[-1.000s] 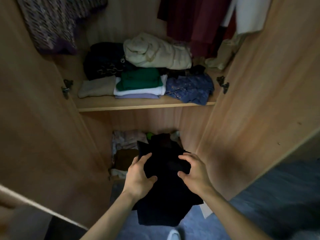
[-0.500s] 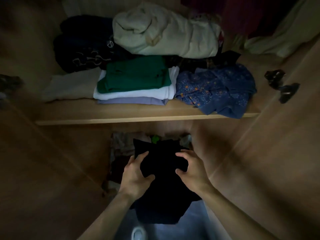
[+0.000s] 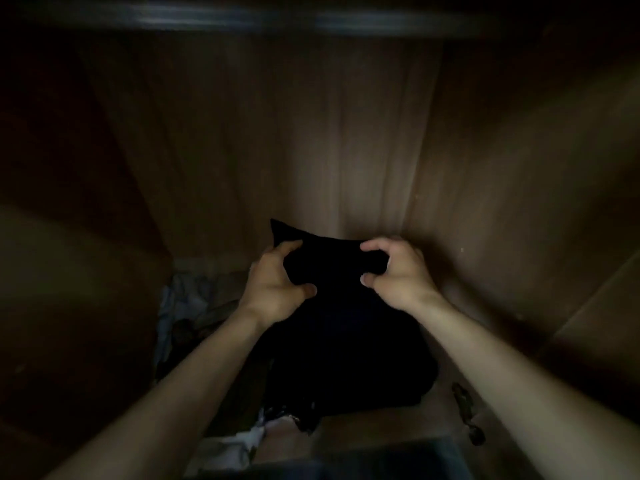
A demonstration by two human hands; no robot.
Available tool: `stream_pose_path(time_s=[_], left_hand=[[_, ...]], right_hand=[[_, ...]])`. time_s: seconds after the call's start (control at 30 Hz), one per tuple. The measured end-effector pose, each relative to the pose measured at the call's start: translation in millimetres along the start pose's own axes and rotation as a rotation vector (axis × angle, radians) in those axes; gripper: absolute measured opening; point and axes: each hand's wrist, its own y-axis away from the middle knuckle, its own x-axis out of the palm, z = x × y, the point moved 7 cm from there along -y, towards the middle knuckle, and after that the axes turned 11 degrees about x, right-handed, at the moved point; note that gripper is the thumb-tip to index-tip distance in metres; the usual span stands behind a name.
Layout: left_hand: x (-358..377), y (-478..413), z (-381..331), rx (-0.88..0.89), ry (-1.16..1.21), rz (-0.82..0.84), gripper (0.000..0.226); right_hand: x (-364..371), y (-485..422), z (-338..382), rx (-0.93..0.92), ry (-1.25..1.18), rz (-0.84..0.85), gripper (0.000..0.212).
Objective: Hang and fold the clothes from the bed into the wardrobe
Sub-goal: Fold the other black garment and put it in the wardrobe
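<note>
The dim lower compartment of the wardrobe [image 3: 346, 150] is seen from within, closed above by the blurred front edge of a shelf [image 3: 242, 20], where half a second earlier the shelf's folded stacks were in full view and the garment was held just outside the opening. Against the left wall [image 3: 69, 237] a heap of pale crumpled clothes [image 3: 187, 299] is made out on the compartment floor, just beside the left forearm. The left hand [image 3: 273, 285] is curled onto the folded black garment [image 3: 339, 341], with the fingers hooked over its far edge and the thumb pressed into the near face. The garment has been carried deeper, so that its far corner is now near the back panel, while its lower part is spread toward the front edge; whether it is already borne by the floor cannot be told in the darkness. The right hand [image 3: 398, 275] is clamped on the far right edge in the same way, fingers over and thumb under. Beyond it the right wall [image 3: 519, 202] and a dark hinge [image 3: 465, 410] are seen. The stowing of this piece is judged nearly complete, with only the setting down and release outstanding
</note>
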Motion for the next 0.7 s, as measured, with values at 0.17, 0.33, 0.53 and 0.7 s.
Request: stream_pose_path(time_s=[0.17,0.33,0.53,0.7], left_hand=[[24.2,-61.3,25.0,-0.006,0.089,-0.009,0.084],[24.9,-117.5,19.4,0.145,0.119,-0.107,0.083],[69.4,-107.3,39.7,0.216,0.206,-0.157,0.081],[186.6,-50.4,149.5,-0.010,0.192,0.025,0.080]], right_hand=[[5.3,-56.5,-3.1,0.005,-0.067,-0.063,0.045],[-17.3,-88.8,5.6,-0.153,-0.107,-0.261,0.041],[-1.8,-88.2,-28.5,-0.231,-0.051,-0.346,0.038],[106.4,-89.3,-144.5,0.001,0.070,-0.113,0.038]])
